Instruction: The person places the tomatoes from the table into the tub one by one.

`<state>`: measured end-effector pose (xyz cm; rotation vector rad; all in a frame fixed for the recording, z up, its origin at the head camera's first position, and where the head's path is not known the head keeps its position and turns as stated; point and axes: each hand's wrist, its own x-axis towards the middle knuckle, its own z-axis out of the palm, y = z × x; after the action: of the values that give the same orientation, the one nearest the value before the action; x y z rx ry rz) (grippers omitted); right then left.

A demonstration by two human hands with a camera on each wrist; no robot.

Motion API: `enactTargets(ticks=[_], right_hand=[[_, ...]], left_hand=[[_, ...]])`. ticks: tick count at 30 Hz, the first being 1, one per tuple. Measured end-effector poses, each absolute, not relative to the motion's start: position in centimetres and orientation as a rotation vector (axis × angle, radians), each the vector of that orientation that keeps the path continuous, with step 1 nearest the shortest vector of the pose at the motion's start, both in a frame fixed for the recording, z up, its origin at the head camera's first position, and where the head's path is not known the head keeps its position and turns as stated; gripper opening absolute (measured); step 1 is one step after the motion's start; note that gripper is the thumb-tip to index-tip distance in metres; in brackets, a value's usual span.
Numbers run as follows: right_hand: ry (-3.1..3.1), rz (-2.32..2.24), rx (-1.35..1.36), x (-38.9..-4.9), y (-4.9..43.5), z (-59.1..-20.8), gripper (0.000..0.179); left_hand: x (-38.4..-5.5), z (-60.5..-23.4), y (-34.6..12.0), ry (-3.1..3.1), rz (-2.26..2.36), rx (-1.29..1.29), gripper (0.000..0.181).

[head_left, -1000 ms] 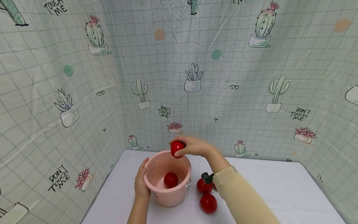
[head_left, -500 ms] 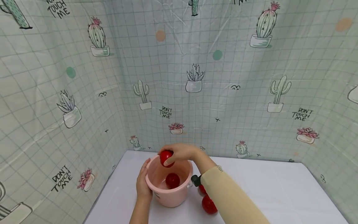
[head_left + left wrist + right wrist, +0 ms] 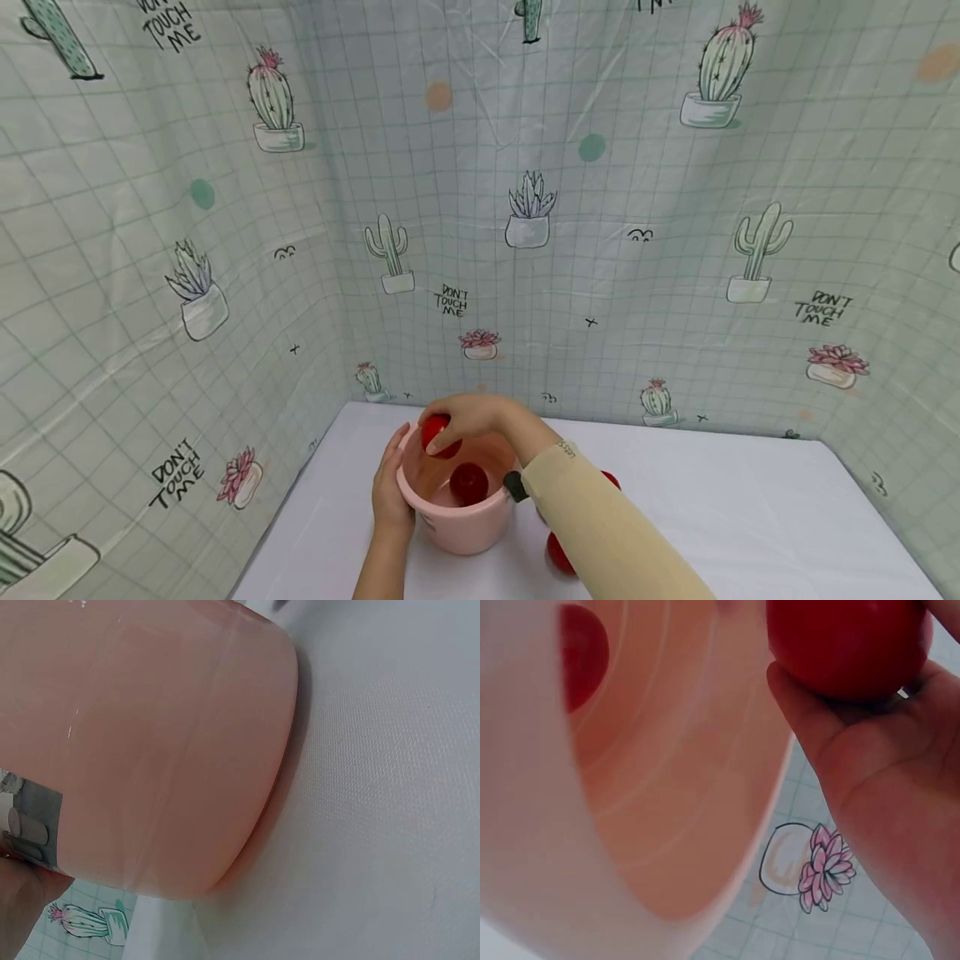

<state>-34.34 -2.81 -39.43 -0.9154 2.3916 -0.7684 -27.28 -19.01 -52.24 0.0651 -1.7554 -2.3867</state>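
White table (image 3: 697,492) before a grid-patterned cactus cloth (image 3: 585,275); a pink bucket (image 3: 465,533) stands upright on it between a person's hands.
The right hand (image 3: 480,414), curled, grips a held red ball (image 3: 432,427) over the bucket's opening, near the far left of the rim; whether it dips below the rim is hard to tell. Another red ball (image 3: 468,486) lies inside on the bucket floor. The left hand (image 3: 392,492) rests against the bucket's outer left side, fingers extended along the wall. Two more red balls (image 3: 558,556) show beside the pale yellow sleeve (image 3: 600,517), partly hidden by it.
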Motion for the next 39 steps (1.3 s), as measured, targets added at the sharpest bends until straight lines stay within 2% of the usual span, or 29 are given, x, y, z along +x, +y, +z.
enactTargets(ticks=[7, 15, 22, 29, 35, 39], right_hand=[[2.441, -0.619, -0.922, -34.4, -3.1, -39.5, 0.049], [2.201, -0.772, -0.706, -33.9, -2.6, -40.3, 0.041], [2.199, -0.681, -0.787, -34.2, -2.4, -41.1, 0.043], [2.103, -0.794, -0.577, -34.2, -2.3, -41.3, 0.035], [2.066, -0.729, -0.775, -34.0, -2.5, -40.6, 0.036], [1.997, -0.803, -0.812, -33.8, -2.6, -39.9, 0.036]], left_hand=[[-27.2, -52.4, -18.8, -1.75, -2.399, 0.031, 0.047], [-27.4, -52.4, -18.4, -1.753, -2.363, 0.033, 0.047], [-27.5, -52.4, -18.4, -1.763, -2.339, 0.029, 0.047], [-27.4, -52.6, -18.5, -1.813, -2.304, 0.056, 0.045], [-27.3, -52.6, -18.7, -1.806, -2.314, 0.056, 0.046], [-27.2, -52.5, -19.0, -1.816, -2.298, 0.078, 0.045]])
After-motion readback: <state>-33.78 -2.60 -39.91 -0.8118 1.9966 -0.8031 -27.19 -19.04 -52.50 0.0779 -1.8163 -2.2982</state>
